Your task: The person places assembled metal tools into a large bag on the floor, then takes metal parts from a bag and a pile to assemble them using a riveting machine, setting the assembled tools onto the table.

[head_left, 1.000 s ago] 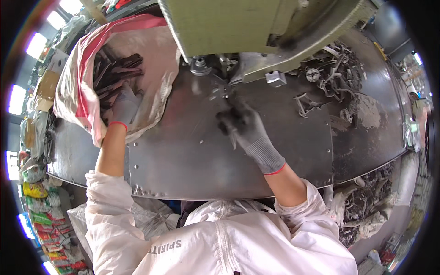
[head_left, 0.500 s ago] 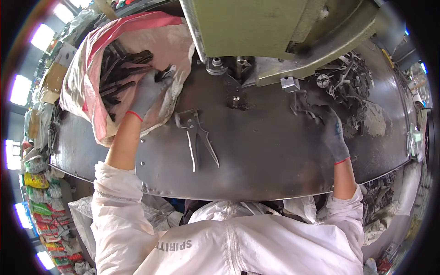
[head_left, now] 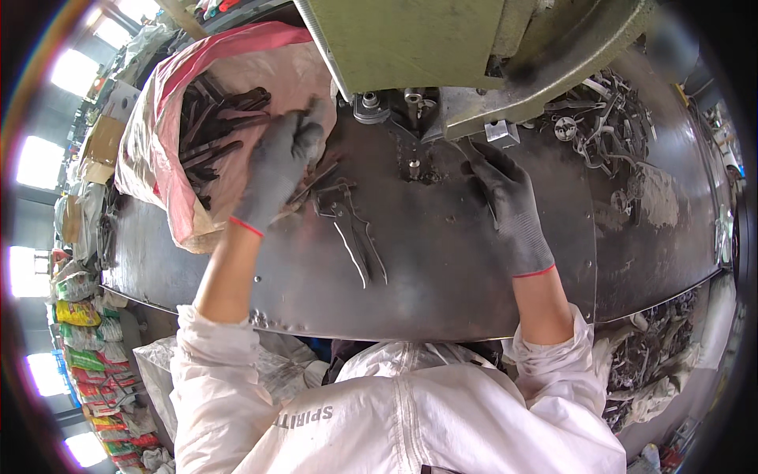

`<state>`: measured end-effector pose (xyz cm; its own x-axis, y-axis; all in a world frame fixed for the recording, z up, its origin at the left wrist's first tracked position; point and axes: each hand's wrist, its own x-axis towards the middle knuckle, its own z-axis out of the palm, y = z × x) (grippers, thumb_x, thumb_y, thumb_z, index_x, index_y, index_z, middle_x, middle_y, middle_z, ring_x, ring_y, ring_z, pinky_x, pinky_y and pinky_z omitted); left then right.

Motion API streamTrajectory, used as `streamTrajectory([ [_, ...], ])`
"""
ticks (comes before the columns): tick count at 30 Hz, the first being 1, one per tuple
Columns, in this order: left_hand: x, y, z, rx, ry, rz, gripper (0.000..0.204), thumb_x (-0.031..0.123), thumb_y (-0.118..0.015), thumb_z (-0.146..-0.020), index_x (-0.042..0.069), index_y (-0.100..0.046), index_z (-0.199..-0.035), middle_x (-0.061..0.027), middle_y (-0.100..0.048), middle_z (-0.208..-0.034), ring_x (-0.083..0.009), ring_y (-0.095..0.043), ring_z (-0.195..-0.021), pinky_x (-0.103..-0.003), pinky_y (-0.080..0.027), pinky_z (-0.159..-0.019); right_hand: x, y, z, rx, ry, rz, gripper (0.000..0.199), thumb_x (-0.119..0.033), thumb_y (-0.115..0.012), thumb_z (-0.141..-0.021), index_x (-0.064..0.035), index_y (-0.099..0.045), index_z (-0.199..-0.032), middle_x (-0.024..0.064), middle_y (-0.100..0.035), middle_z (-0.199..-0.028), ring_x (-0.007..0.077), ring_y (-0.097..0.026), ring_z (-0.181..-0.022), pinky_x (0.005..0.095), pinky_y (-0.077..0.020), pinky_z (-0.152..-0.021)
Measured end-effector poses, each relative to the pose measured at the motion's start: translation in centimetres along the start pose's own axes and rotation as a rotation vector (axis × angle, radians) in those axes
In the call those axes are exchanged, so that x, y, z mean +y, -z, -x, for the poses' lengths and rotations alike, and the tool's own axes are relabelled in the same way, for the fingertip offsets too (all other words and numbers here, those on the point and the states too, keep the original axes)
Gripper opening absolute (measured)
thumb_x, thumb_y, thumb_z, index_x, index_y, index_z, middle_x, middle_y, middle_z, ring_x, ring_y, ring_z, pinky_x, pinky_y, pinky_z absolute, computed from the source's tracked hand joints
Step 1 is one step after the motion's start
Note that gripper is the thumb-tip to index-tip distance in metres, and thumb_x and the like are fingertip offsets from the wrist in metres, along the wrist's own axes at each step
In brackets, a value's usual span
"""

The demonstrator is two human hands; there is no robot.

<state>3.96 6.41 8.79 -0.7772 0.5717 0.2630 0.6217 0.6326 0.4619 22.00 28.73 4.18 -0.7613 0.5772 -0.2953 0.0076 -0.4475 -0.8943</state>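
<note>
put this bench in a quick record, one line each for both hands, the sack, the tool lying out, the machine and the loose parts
Left hand: grey-gloved, blurred, by the sack's mouth; grip unclear
Right hand: grey-gloved, below the machine's right side; grip unclear
Sack: pink-and-white, open, holding dark pieces
Plier-like tool: lying on the metal tabletop between the hands
Machine: green, at the top middle
Metal parts: tangled pile, right

Your head camera, the left of two, looks steeply down and forward from close above; its wide fisheye view runs from your white jacket (head_left: 442, 419), near, past your left hand (head_left: 276, 170) and right hand (head_left: 513, 197), over the tabletop (head_left: 442, 276) to the green machine (head_left: 418, 43), far.
</note>
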Motion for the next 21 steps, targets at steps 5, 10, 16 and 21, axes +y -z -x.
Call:
streamTrajectory([
  [5, 3.7, -3.0, 3.1, -0.568, 0.407, 0.683, 0.045, 0.04, -0.049, -0.09, -0.002, -0.056, -0.104, -0.0067, -0.06, -0.085, -0.0159, -0.057, -0.077, -0.03, -0.046, -0.07, -0.8, -2.1, 0.5, -0.086, -0.04, -0.026, 0.028, -0.008, -0.058, -0.084, 0.0032, -0.054, -0.11, 0.0049, -0.062, -0.081, 0.0083, -0.056, -0.063, 0.02, -0.0439, -0.054],
  [10, 5.3, -5.4, 3.3, -0.284, 0.073, 0.695, 0.052, 0.046, -0.05, -0.089, -0.005, -0.058, -0.096, -0.0048, -0.055, -0.069, -0.0097, -0.046, -0.067, -0.027, -0.041, -0.062, -0.2, -3.2, 1.1, -0.182, -0.061, 0.12, 0.028, -0.006, -0.057, -0.084, 0.0028, -0.054, -0.11, 0.0061, -0.062, -0.081, 0.0081, -0.056, -0.06, 0.0205, -0.0429, -0.05],
  [16, 2.3, -8.0, 2.1, -0.448, -0.02, 0.365, 0.053, 0.044, -0.048, -0.09, -0.007, -0.059, -0.096, -0.0092, -0.056, -0.068, -0.0133, -0.049, -0.066, -0.031, -0.043, -0.066, 1.2, -4.1, 0.6, -0.223, 0.029, 0.266, 0.034, -0.003, -0.055, -0.082, 0.003, -0.051, -0.115, 0.0068, -0.061, -0.078, 0.0084, -0.055, -0.058, 0.0213, -0.042, -0.046],
  [21, 3.9, -7.7, 1.7, -0.559, 0.221, 0.631, 0.048, 0.041, -0.051, -0.09, -0.002, -0.057, -0.107, -0.0039, -0.06, -0.086, -0.0099, -0.056, -0.078, -0.025, -0.047, -0.068, 1.4, -3.7, 0.6, -0.162, 0.003, 0.222, 0.036, -0.002, -0.055, -0.081, 0.0035, -0.05, -0.116, 0.0079, -0.061, -0.082, 0.0101, -0.057, -0.059, 0.0225, -0.0422, -0.047],
])
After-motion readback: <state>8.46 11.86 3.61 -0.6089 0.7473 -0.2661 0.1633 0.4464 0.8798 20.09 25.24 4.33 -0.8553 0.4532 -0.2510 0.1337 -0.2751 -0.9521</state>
